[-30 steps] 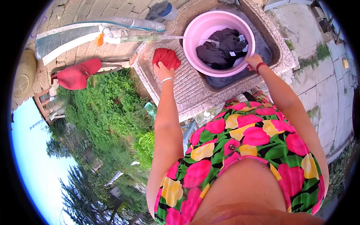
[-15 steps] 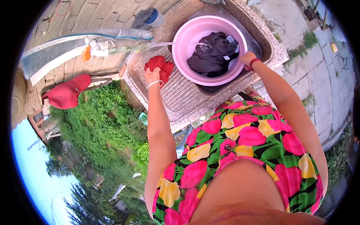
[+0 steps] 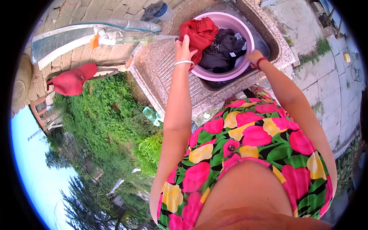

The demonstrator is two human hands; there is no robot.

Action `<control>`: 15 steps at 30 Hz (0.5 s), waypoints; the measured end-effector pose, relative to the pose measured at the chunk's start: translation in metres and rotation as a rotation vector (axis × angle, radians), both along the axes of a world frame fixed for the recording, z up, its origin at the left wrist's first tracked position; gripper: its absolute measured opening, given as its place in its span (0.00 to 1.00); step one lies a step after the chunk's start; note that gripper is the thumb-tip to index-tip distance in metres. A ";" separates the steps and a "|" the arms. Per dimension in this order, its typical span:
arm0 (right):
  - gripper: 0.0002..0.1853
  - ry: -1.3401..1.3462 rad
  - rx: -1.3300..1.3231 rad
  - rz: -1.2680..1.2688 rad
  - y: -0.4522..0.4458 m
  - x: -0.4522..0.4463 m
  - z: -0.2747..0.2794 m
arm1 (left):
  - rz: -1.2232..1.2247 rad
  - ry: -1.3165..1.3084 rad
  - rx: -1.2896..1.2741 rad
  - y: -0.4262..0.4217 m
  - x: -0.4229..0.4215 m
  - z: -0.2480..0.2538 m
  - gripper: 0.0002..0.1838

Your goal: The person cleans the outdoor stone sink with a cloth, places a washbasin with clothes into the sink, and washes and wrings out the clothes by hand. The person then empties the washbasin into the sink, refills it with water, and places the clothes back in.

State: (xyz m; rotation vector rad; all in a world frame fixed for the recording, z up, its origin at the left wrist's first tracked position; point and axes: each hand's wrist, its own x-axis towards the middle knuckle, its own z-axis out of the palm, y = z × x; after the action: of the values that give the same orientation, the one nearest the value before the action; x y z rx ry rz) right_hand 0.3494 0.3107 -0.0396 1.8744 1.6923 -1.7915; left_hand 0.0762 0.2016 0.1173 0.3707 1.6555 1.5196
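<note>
My left hand [image 3: 184, 51] is closed on a bunched red cloth [image 3: 199, 32], lifted over the left rim of the pink basin [image 3: 248, 30]. Inside the basin lies a heap of dark wet clothes [image 3: 222, 53] with small white labels showing. My right hand [image 3: 254, 58] grips the basin's right rim, fingers partly hidden behind it. Water runs from the tap pipe [image 3: 134, 39] toward the basin, and the red cloth covers part of the stream. The basin sits in the well of a speckled stone sink [image 3: 281, 48].
A ribbed washboard slope [image 3: 165, 69] forms the sink's left side. The tap has an orange handle [image 3: 94, 41]. A blue and white container [image 3: 163, 12] stands by the brick wall. A red cap [image 3: 74, 79] hangs at left, above green plants [image 3: 103, 115]. Paving [image 3: 326, 84] lies at right.
My left hand has lifted the red cloth from the washboard and carried it up and right to the basin. My right hand stays on the rim. The view has shifted slightly.
</note>
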 end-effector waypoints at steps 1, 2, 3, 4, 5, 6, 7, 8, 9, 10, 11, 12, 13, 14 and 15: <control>0.18 0.014 0.016 0.008 -0.001 0.001 -0.003 | -0.118 0.254 -0.215 -0.004 -0.018 -0.036 0.34; 0.18 0.029 0.033 0.012 0.001 0.002 -0.004 | -0.236 0.510 -0.429 -0.010 -0.039 -0.076 0.37; 0.18 0.048 0.045 0.005 0.001 0.002 0.000 | -0.306 0.549 -0.431 -0.019 -0.042 -0.079 0.38; 0.18 0.065 0.053 -0.001 0.000 0.002 0.007 | -0.348 0.652 -0.495 -0.030 -0.044 -0.080 0.36; 0.18 0.082 0.059 -0.005 -0.003 0.003 0.010 | -0.389 0.754 -0.561 -0.042 -0.046 -0.081 0.33; 0.18 0.072 0.032 -0.012 -0.003 0.003 0.002 | -0.428 0.854 -0.626 -0.055 -0.047 -0.085 0.31; 0.18 0.063 0.006 -0.017 -0.002 0.002 -0.009 | -0.383 0.818 -0.554 -0.068 -0.046 -0.090 0.28; 0.18 0.054 -0.016 -0.022 0.001 0.001 -0.015 | -0.336 0.782 -0.479 -0.081 -0.045 -0.099 0.26; 0.18 0.027 -0.015 -0.015 0.002 -0.001 -0.016 | -0.290 0.746 -0.404 -0.093 -0.044 -0.105 0.24; 0.18 0.000 -0.017 -0.009 0.003 -0.002 -0.017 | -0.319 0.771 -0.480 -0.104 -0.044 -0.111 0.23; 0.18 -0.027 -0.019 -0.003 0.001 -0.004 -0.016 | -0.348 0.794 -0.557 -0.115 -0.042 -0.116 0.21; 0.18 -0.037 -0.021 0.006 0.001 -0.004 -0.014 | -0.375 0.814 -0.633 -0.121 -0.035 -0.112 0.20; 0.18 -0.047 -0.022 0.017 0.002 -0.005 -0.011 | -0.415 0.791 -0.633 -0.127 -0.025 -0.109 0.20; 0.17 -0.059 -0.023 0.030 0.002 -0.006 -0.007 | -0.453 0.766 -0.633 -0.130 -0.007 -0.093 0.20; 0.17 -0.086 -0.017 0.032 0.001 -0.007 0.008 | -0.489 0.738 -0.635 -0.133 0.009 -0.084 0.20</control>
State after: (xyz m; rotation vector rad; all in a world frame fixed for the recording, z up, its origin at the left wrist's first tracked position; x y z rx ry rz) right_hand 0.3419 0.3117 -0.0320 1.8778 1.6628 -1.6835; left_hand 0.0847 0.0686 0.0331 0.9666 2.2698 0.4472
